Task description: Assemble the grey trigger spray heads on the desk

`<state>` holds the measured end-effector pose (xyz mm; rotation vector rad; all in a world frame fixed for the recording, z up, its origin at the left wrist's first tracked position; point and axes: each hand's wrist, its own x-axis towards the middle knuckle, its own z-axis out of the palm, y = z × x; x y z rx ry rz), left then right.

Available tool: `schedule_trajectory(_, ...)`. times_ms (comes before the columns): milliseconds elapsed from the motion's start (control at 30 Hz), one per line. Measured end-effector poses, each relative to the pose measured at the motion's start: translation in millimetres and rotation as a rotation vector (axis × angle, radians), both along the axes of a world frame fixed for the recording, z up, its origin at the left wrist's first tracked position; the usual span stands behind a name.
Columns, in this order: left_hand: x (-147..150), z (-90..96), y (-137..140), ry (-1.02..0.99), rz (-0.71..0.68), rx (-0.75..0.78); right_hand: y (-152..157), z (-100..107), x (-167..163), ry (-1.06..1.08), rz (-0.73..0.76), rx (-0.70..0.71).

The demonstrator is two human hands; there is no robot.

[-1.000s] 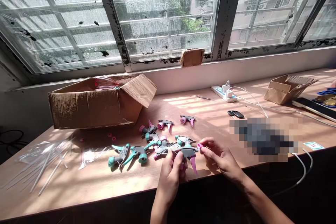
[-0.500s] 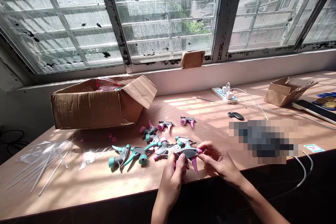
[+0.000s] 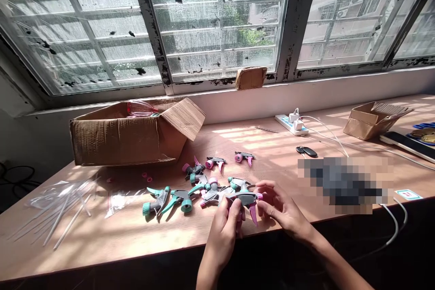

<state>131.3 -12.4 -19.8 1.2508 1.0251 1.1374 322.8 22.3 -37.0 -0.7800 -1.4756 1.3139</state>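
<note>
My left hand (image 3: 222, 222) is closed around a grey trigger spray head (image 3: 246, 198) with a pink trigger and a pink nozzle tip. Just right of that nozzle is my right hand (image 3: 280, 206), its thumb and fingers parted around the tip; I see no grip on it. Beyond my left hand lie several more spray heads, among them a teal-and-grey one (image 3: 181, 201), another teal one at the left (image 3: 157, 204) and a pink-and-grey one (image 3: 244, 157) farther back. Part of the held spray head is hidden by my left fingers.
A cardboard box (image 3: 115, 142) with a clear red bottle (image 3: 141, 108) stands at the back left. White tubes (image 3: 71, 222) in plastic lie at the left, near small pink rings (image 3: 147, 176). A power strip (image 3: 291, 124), a key fob (image 3: 306, 151) and a smaller box (image 3: 367, 122) are rightward.
My right thumb and fingers have spread away from the pink nozzle tip they were pinching. The left hand keeps its hold on the spray head. The view has shifted slightly.
</note>
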Motion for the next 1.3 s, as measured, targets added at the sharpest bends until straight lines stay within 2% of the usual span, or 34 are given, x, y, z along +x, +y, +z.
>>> schedule_trajectory(133, -0.7, 0.8, -0.4, 0.016, -0.015, 0.006, 0.9, 2.4, 1.2, -0.032, 0.032, 0.022)
schedule_trajectory(267, -1.6, 3.0, -0.4, 0.036, -0.029, 0.014, 3.1, 1.9, 2.0, -0.148, -0.002, 0.033)
schedule_trajectory(467, -0.3, 1.5, 1.3, 0.041, 0.002, 0.026, 2.1, -1.9, 0.5, -0.024, 0.024, -0.005)
schedule_trajectory(700, -0.5, 1.3, 1.3, 0.04, 0.007, 0.019, 2.8, 2.6, -0.3, -0.102, 0.034, -0.012)
schedule_trajectory(933, 1.0, 4.0, 1.0, 0.03, 0.015, 0.021, 3.3, -1.5, 0.1, -0.028, 0.077, -0.038)
schedule_trajectory(1133, -0.6, 3.6, 0.1, 0.06, -0.011, 0.034, 2.8, 1.9, 0.9, -0.152, 0.052, -0.047)
schedule_trajectory(1300, -0.1, 3.9, 1.0, 0.022, 0.0, 0.016, 3.4, 0.5, -1.3, -0.036, 0.071, -0.021)
